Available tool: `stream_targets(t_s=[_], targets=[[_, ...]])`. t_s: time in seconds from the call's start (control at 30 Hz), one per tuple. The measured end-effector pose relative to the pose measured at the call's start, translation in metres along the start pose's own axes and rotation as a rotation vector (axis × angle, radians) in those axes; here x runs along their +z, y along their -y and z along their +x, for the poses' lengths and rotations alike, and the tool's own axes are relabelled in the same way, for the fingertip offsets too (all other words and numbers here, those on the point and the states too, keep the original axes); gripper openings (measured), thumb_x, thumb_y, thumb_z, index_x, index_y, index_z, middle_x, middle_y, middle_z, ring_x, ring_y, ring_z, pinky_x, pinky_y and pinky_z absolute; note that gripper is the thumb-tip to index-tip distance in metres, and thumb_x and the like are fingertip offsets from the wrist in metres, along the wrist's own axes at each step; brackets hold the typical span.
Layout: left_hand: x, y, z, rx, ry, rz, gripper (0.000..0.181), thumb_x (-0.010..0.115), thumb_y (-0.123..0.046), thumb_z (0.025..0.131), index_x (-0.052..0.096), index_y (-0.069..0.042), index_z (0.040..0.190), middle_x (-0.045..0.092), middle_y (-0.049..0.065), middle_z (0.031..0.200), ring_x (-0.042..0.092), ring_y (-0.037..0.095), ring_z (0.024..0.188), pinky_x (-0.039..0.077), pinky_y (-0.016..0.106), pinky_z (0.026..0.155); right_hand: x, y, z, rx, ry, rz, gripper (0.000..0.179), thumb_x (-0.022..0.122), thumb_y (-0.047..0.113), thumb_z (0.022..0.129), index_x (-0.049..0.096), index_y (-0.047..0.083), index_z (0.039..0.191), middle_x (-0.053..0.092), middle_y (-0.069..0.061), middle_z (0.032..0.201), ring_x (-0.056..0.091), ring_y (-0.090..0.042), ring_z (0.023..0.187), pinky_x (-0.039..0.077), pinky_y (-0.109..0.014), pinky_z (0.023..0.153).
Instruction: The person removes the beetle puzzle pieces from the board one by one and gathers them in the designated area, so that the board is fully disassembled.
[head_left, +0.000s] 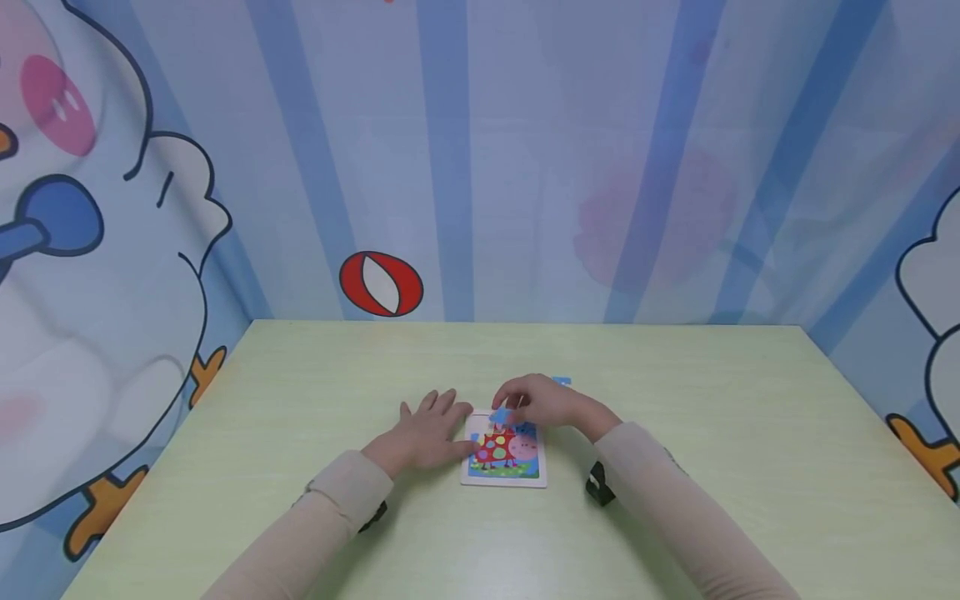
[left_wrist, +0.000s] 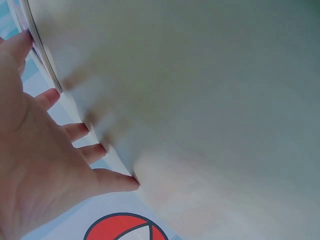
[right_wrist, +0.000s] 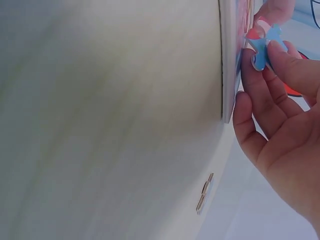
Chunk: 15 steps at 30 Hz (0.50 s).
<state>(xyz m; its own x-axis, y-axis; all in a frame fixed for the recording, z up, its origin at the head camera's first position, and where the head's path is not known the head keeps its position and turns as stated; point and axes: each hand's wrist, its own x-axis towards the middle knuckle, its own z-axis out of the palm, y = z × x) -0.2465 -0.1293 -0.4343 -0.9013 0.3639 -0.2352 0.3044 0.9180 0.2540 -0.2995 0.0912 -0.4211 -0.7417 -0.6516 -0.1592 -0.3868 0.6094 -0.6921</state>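
Note:
A small jigsaw puzzle in a white-rimmed tray [head_left: 504,482] lies on the table, its picture showing a red, dotted animal with a pink head. My right hand [head_left: 546,402] pinches a blue jigsaw piece [right_wrist: 259,50] with some red and white on it, thumb against fingers, over the upper part of the puzzle. On the tray's left side is my left hand [head_left: 427,435], fingers spread and straight, thumb at the tray's edge. The left wrist view shows those fingertips [left_wrist: 131,184] down on the tabletop.
Beyond my right hand lies a loose blue piece [head_left: 562,380] on the pale table [head_left: 712,392]. A printed curtain [head_left: 510,167] with blue stripes rises along the table's back edge. Black wrist straps [head_left: 600,487] show at both sleeves.

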Motion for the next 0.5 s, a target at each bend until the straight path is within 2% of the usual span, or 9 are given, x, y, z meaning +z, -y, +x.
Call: stream_targets(t_s=[0.27,0.5], targets=[[-0.001,0.0,-0.001,0.002,0.004,-0.003,0.068,0.055,-0.056,0.091,0.039,-0.02,0.146,0.023,0.014,0.158,0.015,0.042,0.144,0.013,0.074,0.105,-0.01,-0.001,-0.005,-0.009,-0.014,0.016,0.022,0.06,0.005,0.092,0.068,0.015,0.11,0.064,-0.002,0.1,0.058,-0.017,0.091,0.049,-0.031,0.079],[0.0,0.0,-0.001,0.003,0.01,-0.005,0.069,0.055,-0.056,0.09,0.038,-0.02,0.147,0.021,0.013,0.159,0.014,0.04,0.145,0.012,0.074,0.106,-0.031,-0.012,-0.019,-0.014,-0.058,0.008,0.023,0.059,0.003,0.093,0.067,0.01,0.113,0.064,-0.006,0.103,0.058,-0.019,0.092,0.049,-0.031,0.075]])
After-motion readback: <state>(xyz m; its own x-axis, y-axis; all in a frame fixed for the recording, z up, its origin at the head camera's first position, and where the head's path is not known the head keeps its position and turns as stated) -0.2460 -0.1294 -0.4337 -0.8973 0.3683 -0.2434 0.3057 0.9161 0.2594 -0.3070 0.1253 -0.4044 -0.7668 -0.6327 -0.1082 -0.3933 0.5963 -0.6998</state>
